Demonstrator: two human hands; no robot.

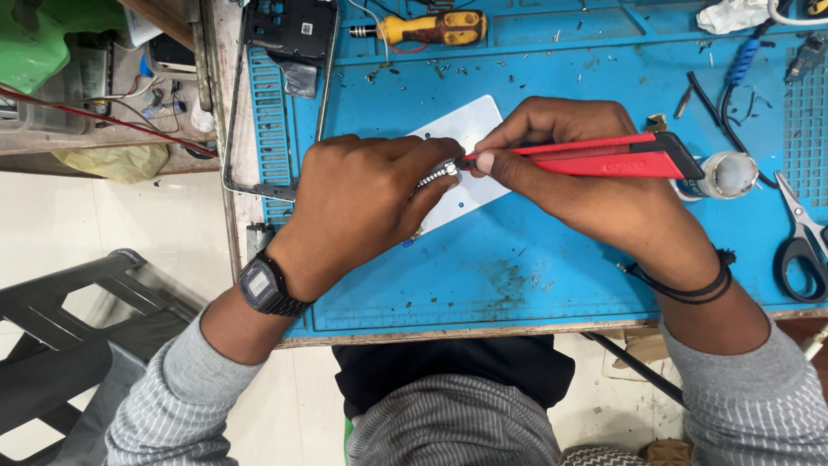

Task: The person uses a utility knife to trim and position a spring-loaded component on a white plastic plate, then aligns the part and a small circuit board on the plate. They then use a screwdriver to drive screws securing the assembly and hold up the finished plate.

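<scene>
Left grip [366,194] tight on small metal part [438,173], right grip [561,168] tight on red knife [604,157], over white plate [466,129].

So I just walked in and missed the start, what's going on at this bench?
A person is working over a blue mat on a workbench. The left hand pinches a small silvery part above a white plate. The right hand holds a red utility knife, its tip against that part. Scissors and a yellow-handled screwdriver lie on the mat, untouched.
</scene>
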